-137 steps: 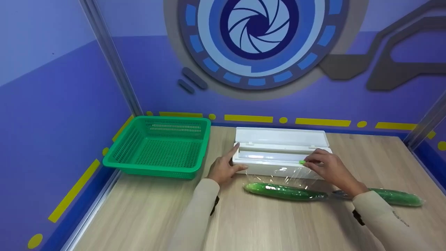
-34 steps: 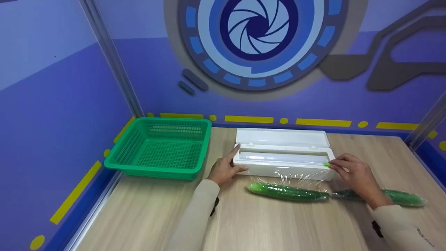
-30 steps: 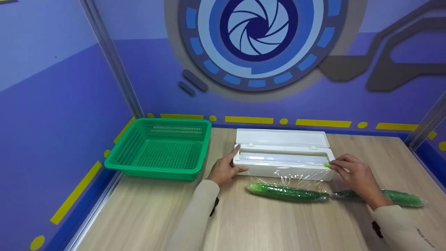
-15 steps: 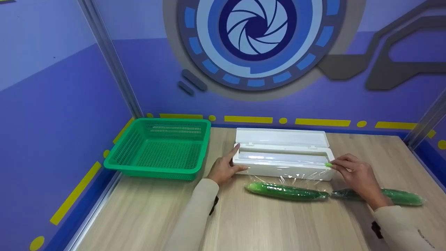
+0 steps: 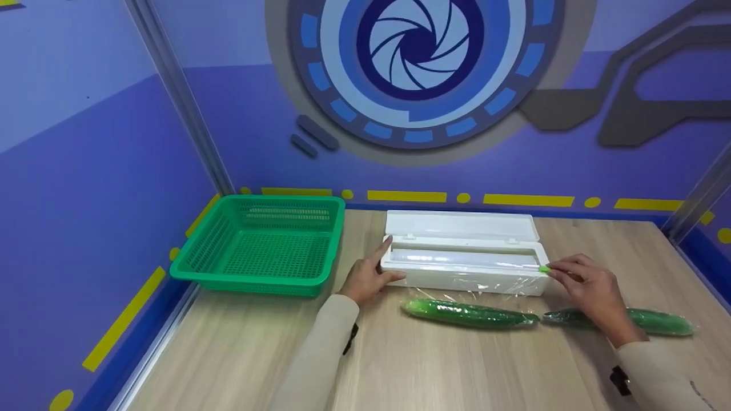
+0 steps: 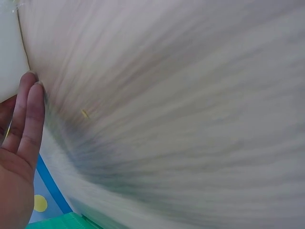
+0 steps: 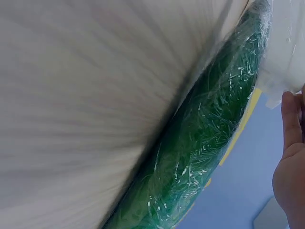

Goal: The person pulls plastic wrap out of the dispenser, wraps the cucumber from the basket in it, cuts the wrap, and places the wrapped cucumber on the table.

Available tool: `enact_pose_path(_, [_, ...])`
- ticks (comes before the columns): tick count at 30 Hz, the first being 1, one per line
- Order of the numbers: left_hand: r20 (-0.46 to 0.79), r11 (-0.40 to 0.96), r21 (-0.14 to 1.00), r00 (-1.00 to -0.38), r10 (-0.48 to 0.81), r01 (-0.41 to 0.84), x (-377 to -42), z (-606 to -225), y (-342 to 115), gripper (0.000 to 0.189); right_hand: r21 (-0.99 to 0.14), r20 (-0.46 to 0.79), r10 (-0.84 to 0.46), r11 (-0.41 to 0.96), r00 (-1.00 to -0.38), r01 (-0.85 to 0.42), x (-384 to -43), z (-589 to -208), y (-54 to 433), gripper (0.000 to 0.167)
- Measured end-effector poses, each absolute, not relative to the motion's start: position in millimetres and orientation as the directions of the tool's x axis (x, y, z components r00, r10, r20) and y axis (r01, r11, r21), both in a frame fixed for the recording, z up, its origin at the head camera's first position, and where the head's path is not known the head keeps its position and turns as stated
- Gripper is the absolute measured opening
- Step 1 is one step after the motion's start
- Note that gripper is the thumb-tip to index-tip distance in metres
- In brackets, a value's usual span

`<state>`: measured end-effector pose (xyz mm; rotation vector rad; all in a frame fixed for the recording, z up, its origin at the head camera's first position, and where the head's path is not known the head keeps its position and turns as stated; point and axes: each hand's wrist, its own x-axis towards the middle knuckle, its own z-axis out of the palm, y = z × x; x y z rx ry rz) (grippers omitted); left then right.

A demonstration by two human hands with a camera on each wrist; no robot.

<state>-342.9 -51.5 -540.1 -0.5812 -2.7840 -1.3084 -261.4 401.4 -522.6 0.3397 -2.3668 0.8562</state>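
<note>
A white cling film dispenser (image 5: 462, 281) lies with its lid raised, a roll of film (image 5: 462, 258) inside. My left hand (image 5: 365, 278) grips its left end, thumb on the front and a finger at the back corner. At the right end of the front edge, my right hand (image 5: 591, 288) pinches the small green slider of a cutter (image 5: 543, 269). Clear film (image 5: 474, 295) hangs from the front towards a cucumber (image 5: 468, 314) lying just before the box. A second cucumber (image 7: 200, 129), wrapped in film, lies under my right wrist, partly hidden in the head view.
A green perforated basket (image 5: 257, 283) stands on the left of the wooden table (image 5: 445, 371). Behind the table rises a blue and purple patterned wall (image 5: 245, 125), close to the raised lid.
My right hand has drawn the green slider rightwards along the box's front edge, from short of the right end to its very end. The film has slackened. My left hand stays in place.
</note>
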Motion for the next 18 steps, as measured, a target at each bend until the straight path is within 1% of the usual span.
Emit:
enact_pose_path(2, [0.154,0.575,0.752,-0.934,0.322,0.323,-343,-541,-52,0.092,-0.525,0.584,-0.018,0.754,-0.812,-0.394,-258,-523,401,0.021])
enact_pose_path(4, [0.147,0.576,0.755,-0.937,0.318,0.314,-343,-540,-52,0.092,-0.510,0.596,-0.029,0.759,-0.803,-0.406,-256,-522,400,0.028])
enact_pose_path(6, [0.149,0.583,0.748,-0.937,0.317,0.316,-343,-538,-53,0.093,-0.447,0.635,-0.074,0.776,-0.769,-0.444,-255,-520,398,0.037])
enact_pose_path(9, [0.155,0.611,0.717,-0.931,0.331,0.336,-342,-534,-54,0.094,-0.302,0.703,-0.175,0.804,-0.689,-0.513,-257,-519,393,0.044])
enact_pose_path(11, [0.167,0.634,0.684,-0.923,0.346,0.361,-341,-530,-54,0.094,-0.221,0.723,-0.236,0.812,-0.650,-0.541,-259,-518,388,0.042])
enact_pose_path(13, [0.165,0.677,0.635,-0.921,0.352,0.372,-340,-526,-54,0.095,-0.164,0.728,-0.281,0.815,-0.626,-0.556,-262,-518,385,0.038])
enact_pose_path(15, [0.170,0.722,0.577,-0.921,0.350,0.381,-338,-523,-52,0.095,-0.138,0.724,-0.304,0.816,-0.619,-0.561,-264,-518,383,0.035])
enact_pose_path(18, [0.186,0.789,0.483,-0.925,0.332,0.380,-333,-521,-47,0.093,-0.136,0.719,-0.303,0.822,-0.626,-0.554,-265,-518,382,0.032])
